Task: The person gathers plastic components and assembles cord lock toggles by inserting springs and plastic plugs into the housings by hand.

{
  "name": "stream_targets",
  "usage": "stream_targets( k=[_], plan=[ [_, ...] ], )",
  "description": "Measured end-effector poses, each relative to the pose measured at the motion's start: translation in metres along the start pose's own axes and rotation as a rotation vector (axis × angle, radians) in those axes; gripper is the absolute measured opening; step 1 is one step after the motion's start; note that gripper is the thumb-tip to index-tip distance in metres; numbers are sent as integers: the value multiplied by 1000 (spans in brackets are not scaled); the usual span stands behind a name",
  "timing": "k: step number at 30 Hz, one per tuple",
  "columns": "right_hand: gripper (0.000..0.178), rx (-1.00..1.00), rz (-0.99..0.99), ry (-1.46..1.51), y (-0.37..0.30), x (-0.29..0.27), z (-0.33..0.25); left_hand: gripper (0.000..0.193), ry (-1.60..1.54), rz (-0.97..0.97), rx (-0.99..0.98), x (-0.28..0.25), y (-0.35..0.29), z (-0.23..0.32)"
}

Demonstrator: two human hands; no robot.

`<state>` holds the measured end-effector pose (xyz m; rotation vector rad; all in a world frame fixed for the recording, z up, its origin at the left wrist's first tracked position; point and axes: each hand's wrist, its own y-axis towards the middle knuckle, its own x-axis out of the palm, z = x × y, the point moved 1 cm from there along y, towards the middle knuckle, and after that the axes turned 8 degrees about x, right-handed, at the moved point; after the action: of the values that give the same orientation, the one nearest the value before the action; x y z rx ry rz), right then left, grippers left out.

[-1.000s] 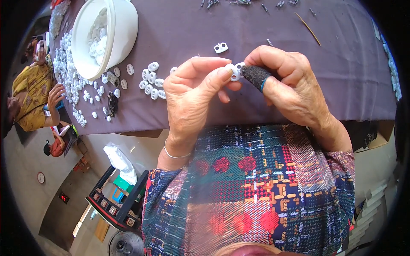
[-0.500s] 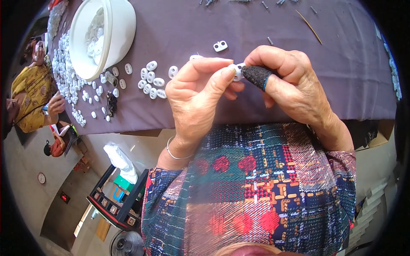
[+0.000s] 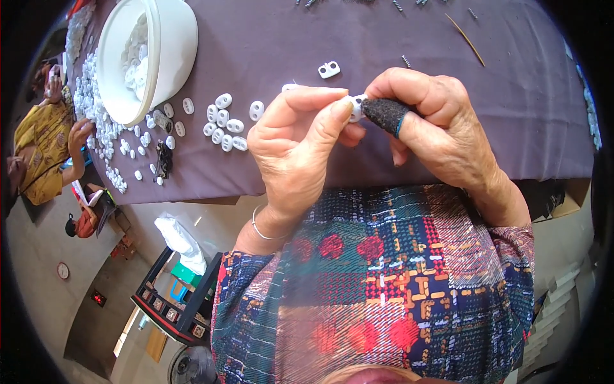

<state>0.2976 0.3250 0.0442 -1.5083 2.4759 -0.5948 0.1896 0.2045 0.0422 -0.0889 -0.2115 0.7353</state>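
My left hand (image 3: 297,153) and my right hand (image 3: 441,131) meet over the purple-covered table (image 3: 396,38). Together they pinch a small white plastic part (image 3: 355,107) between the fingertips. A black fabric cot (image 3: 385,114) covers my right thumb, which presses on the part. My left thumb and forefinger hold its other side. Most of the part is hidden by my fingers. Just left of my hands lie several white oval two-hole pieces (image 3: 227,125).
A white bowl (image 3: 169,48) with more white pieces stands at the far left, a heap of pieces beside it. One white piece (image 3: 329,69) and small metal springs (image 3: 405,61) lie farther back. A thin stick (image 3: 465,31) lies at the right. Another person (image 3: 45,144) sits at left.
My hands have stayed together on the white part, with only small finger shifts. Nothing on the table has moved.
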Motion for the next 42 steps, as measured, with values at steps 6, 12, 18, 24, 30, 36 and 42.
stream_targets(
  k=[6,12,18,24,30,36,42],
  plan=[
    [13,23,-44,35,3,1,3,11,-29,-4,-5,0,2,-4],
    [13,45,-52,38,4,3,1,10,-38,-9,-29,-3,3,-4],
    [13,-238,74,-295,2,0,-1,11,-166,-35,-76,-5,6,0],
    [32,-510,195,-626,-7,9,-3,8,-334,-17,-199,-1,0,5],
    [29,-514,293,-896,-13,18,-4,7,-272,-19,-181,-2,-3,5],
    [26,-458,286,-990,-14,18,-5,6,-219,-31,-52,-2,-4,-1],
    [25,-501,190,-930,-7,15,-4,10,-142,-66,-18,-4,-4,3]
  ],
)
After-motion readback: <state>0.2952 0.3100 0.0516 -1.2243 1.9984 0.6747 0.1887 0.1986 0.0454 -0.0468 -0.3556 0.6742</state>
